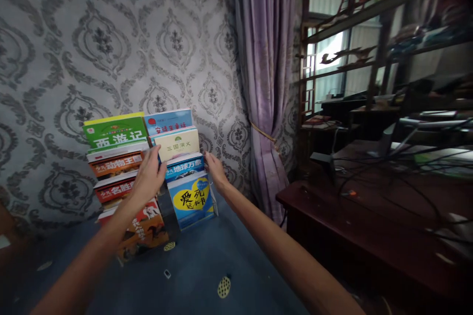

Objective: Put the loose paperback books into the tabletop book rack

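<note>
Two columns of upright children's books stand in stepped rows in a rack on the blue cloth-covered surface. My left hand (pixel 149 174) is at the left side of the right column, its fingertips over the edge of a cream book (pixel 178 144) and its thumb beside a blue book (pixel 185 167). On the other side, the fingers of my right hand (pixel 216 170) close at the blue book's upper right edge. Below it leans a blue book with a yellow heart (pixel 192 201). My left wrist partly covers the left column's orange book (pixel 117 166) and red book (pixel 114 189).
A green book (pixel 114 131) and a light-blue book (pixel 170 120) stand at the back, against patterned wallpaper. A purple curtain (pixel 264 83) hangs to the right. Beyond it are a dark red desk (pixel 332 216) with cables and an open shelf (pixel 340 70).
</note>
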`<state>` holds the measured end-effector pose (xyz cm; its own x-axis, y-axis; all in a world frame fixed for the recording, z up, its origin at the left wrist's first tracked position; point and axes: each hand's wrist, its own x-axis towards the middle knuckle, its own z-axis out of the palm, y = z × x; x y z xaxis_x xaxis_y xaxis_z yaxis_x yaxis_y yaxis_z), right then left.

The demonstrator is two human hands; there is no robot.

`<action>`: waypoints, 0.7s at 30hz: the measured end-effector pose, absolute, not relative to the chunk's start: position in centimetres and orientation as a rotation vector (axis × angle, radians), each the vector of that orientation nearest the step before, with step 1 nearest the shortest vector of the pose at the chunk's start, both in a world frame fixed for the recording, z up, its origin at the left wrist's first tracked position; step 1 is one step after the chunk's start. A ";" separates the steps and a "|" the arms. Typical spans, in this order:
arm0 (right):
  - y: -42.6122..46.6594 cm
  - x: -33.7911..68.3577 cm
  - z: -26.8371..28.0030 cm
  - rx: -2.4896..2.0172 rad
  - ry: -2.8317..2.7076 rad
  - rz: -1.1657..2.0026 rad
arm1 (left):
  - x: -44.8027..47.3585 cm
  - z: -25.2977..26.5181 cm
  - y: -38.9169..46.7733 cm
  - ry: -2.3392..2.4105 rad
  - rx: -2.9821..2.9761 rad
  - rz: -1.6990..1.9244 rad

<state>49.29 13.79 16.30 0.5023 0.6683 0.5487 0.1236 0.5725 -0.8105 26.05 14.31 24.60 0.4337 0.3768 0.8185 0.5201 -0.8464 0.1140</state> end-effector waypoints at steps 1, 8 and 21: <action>13.8 49.2 16.4 -0.924 -1.003 0.389 | 26.4 25.7 14.2 -0.741 -2.459 -1.317; 13.4 48.8 17.0 -0.965 -1.025 0.329 | 29.7 31.2 15.9 -0.693 -2.241 -0.828; 14.0 50.6 17.4 -0.967 -1.131 0.372 | 25.7 27.9 13.2 -1.045 -2.450 -1.265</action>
<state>50.64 14.04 17.43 0.4196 0.6902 0.5896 0.2052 0.5606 -0.8023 25.67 13.18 27.90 0.3868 0.5011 0.7742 0.6656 -0.7328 0.1417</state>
